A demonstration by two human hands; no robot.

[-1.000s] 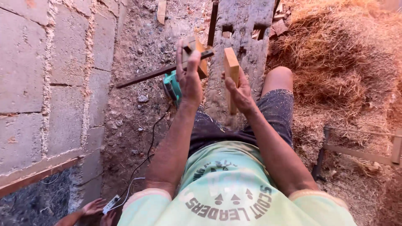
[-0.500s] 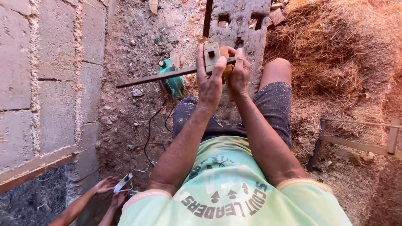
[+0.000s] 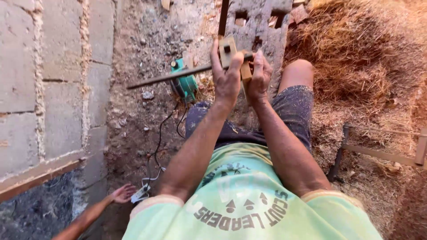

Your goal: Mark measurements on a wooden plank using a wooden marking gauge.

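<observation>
My left hand (image 3: 226, 78) grips a short wooden block with a square hole (image 3: 227, 48), held up in front of me. My right hand (image 3: 259, 76) holds a second wooden piece (image 3: 245, 71) pressed against the first, fingers wrapped around it. The two pieces meet between my hands. Behind them lies a dark carved wooden panel (image 3: 262, 31) with several cut-outs. A long thin dark rod (image 3: 169, 75) runs left from near my hands, just beyond them.
A green power tool (image 3: 184, 82) with a black cable lies on the dirt left of my knee. A block wall (image 3: 49, 80) stands at left. Another person's hand (image 3: 120, 194) touches a white plug at bottom left. Wood shavings (image 3: 356, 66) pile at right, with a wooden frame (image 3: 382, 153).
My hands came together from apart, joining the two wooden pieces. The other person's hand stays by the white plug at bottom left.
</observation>
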